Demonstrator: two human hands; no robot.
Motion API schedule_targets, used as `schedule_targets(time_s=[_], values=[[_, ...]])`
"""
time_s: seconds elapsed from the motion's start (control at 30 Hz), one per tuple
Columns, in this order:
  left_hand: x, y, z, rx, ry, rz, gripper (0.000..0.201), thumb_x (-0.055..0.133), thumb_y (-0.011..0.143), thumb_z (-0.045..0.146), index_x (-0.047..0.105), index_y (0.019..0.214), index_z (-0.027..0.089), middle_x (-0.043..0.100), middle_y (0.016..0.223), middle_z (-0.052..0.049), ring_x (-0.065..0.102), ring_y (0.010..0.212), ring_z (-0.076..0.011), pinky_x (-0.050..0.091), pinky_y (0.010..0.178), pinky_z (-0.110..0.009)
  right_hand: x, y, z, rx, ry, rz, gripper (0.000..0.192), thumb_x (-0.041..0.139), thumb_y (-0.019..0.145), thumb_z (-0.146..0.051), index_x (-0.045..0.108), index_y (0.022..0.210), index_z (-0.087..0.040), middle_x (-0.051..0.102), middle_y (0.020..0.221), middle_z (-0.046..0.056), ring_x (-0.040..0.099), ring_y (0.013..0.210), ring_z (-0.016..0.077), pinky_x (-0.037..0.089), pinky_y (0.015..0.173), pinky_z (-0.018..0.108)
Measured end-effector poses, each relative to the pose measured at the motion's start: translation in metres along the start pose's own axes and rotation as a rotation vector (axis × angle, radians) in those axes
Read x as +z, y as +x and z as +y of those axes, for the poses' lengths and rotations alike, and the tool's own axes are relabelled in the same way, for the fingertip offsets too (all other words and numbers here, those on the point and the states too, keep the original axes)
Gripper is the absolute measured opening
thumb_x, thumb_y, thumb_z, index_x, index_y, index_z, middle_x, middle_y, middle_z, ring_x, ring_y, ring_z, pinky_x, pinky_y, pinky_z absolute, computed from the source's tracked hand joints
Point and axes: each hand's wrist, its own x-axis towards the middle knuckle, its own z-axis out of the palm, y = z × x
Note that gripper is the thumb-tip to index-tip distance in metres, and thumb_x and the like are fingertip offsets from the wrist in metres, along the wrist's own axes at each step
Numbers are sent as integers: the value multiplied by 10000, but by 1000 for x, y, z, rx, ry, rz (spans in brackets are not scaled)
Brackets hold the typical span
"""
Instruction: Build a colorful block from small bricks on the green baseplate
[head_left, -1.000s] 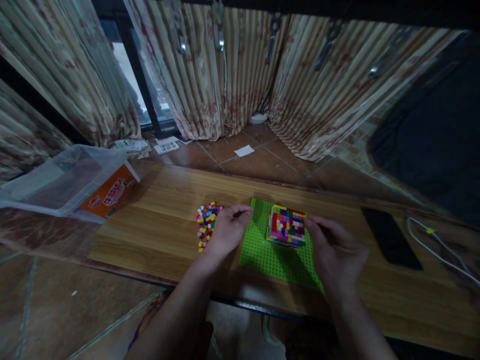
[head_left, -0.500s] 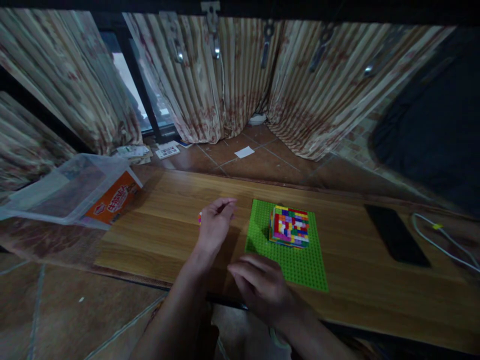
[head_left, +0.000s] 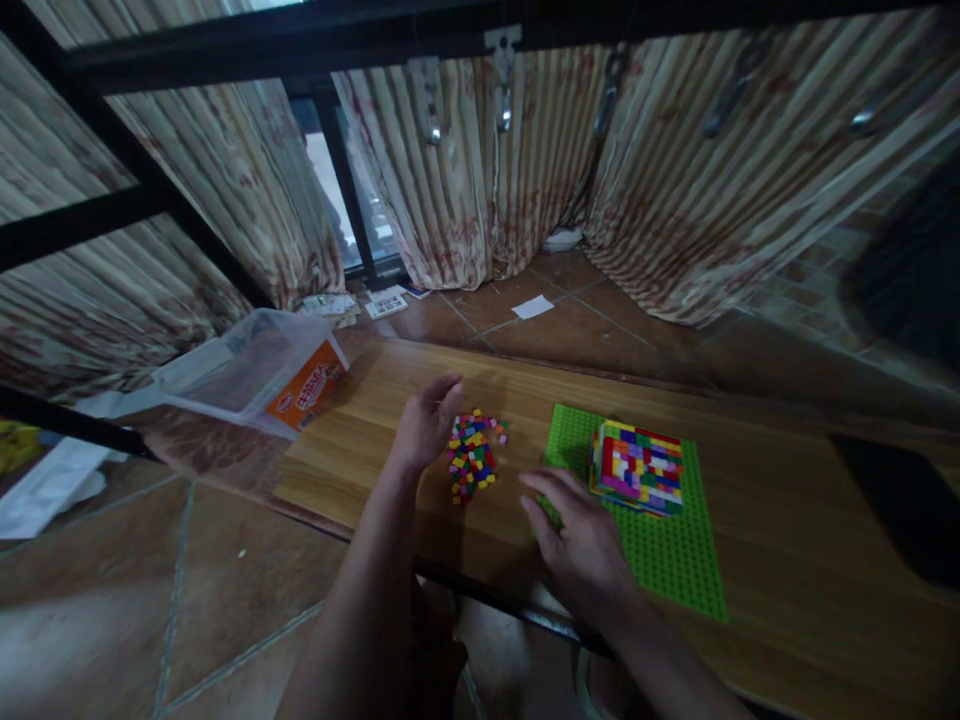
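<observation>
Head view shows a wooden tabletop with both bare hands over it. Left hand sits just left of a pile of small coloured bricks, fingers loosely curled and part open, holding nothing that can be made out. Right hand lies palm down, fingers spread flat, over the near left corner of a green baseplate; it grips nothing. The brick pile lies on the tabletop between the two hands, just left of the baseplate. A multicoloured brick block stands on the far part of the baseplate, just beyond the right hand and apart from it. At the left end of the tabletop rests a clear plastic box with an orange label. Striped curtains hang behind, above a tiled floor.
</observation>
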Motion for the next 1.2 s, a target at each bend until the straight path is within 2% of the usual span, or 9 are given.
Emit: schedule_targets(time_s=[0.1, 0.27, 0.47, 0.57, 0.67, 0.9, 1.03, 1.2], values=[[0, -1, -8, 83, 53, -106, 389, 497, 904, 435, 695, 1110, 171, 683, 1209, -104, 598, 1160, -228, 396, 1050, -340, 8, 10, 4, 47, -13, 40, 316, 457, 939, -269, 587, 1213, -183, 630, 1208, 133, 586, 1139, 262, 482, 981, 458], [9, -9, -9, 119, 149, -269, 408, 407, 944, 422, 687, 1141, 201, 682, 1205, -88, 578, 1184, -225, 374, 1080, -356, 30, 34, 7, 58, -6, 63, 395, 372, 957, -252, 515, 1318, -177, 556, 1337, 143, 506, 1260, 262, 410, 1076, 496], [14, -15, -2, 168, 158, -440, 461, 307, 982, 419, 643, 1198, 189, 658, 1239, -78, 562, 1205, -205, 376, 1091, -353, 44, 49, 20, 10, -51, -13, 554, 336, 860, -57, 444, 1394, -160, 531, 1370, 140, 486, 1285, 237, 399, 1099, 482], [16, -18, -2, 127, 145, -460, 472, 293, 985, 431, 599, 1250, 187, 632, 1288, -71, 548, 1231, -198, 368, 1105, -345, 42, 49, 23, -21, -106, -70, 673, 344, 765, 18, 412, 1417, -137, 531, 1370, 144, 482, 1282, 236, 390, 1108, 474], [19, -22, -2, 98, 132, -473, 475, 299, 985, 432, 559, 1293, 183, 616, 1313, -76, 535, 1252, -200, 365, 1113, -346, 38, 47, 22, -28, -149, -93, 684, 355, 740, 26, 418, 1408, -107, 538, 1360, 158, 486, 1271, 250, 404, 1094, 467], [26, -34, 5, 100, 87, -491, 444, 322, 982, 400, 564, 1278, 173, 612, 1302, -81, 540, 1238, -193, 372, 1097, -330, 27, 35, 16, -5, -210, -97, 525, 362, 810, -28, 531, 1294, -143, 630, 1226, 136, 585, 1132, 253, 458, 1019, 454], [30, -37, 6, 99, -42, -505, 448, 304, 985, 411, 572, 1263, 183, 658, 1206, -70, 599, 1136, -192, 418, 1041, -326, 20, 27, 13, 12, -173, -118, 420, 380, 857, -81, 584, 1219, -143, 655, 1195, 133, 614, 1093, 253, 492, 964, 430], [38, -38, 3, 40, -226, -462, 498, 326, 974, 470, 545, 1305, 169, 675, 1125, -86, 619, 1066, -201, 450, 996, -348, 12, 27, 11, 43, -133, -40, 329, 428, 874, -122, 646, 1118, -158, 697, 1084, 107, 660, 982, 233, 523, 878, 375]])
